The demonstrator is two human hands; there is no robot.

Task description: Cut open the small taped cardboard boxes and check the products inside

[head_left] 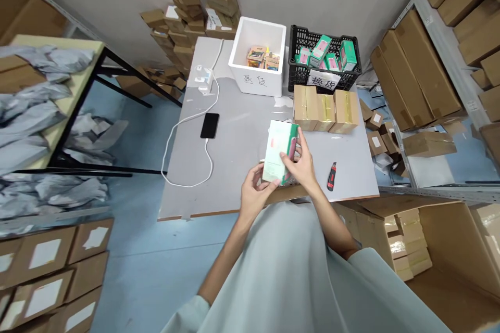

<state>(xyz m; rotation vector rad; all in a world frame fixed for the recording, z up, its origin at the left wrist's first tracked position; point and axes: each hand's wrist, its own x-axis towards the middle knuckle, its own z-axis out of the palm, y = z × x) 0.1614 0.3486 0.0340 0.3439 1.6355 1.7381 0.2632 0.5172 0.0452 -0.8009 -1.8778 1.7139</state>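
Between my hands is a green-and-white product box with a pink item printed on its side. My left hand grips its lower left corner, thumb along the bottom edge. My right hand holds the right side, with the thumb on the front face. Under the box, close to my body, part of a brown cardboard piece shows at the table's front edge; most of it is hidden. To the right of my right hand lies a red-and-black box cutter.
On the grey table stand a white foam bin, a black crate of similar green boxes, and three taped brown cartons. A phone with a white cable lies left. A large open carton stands at right.
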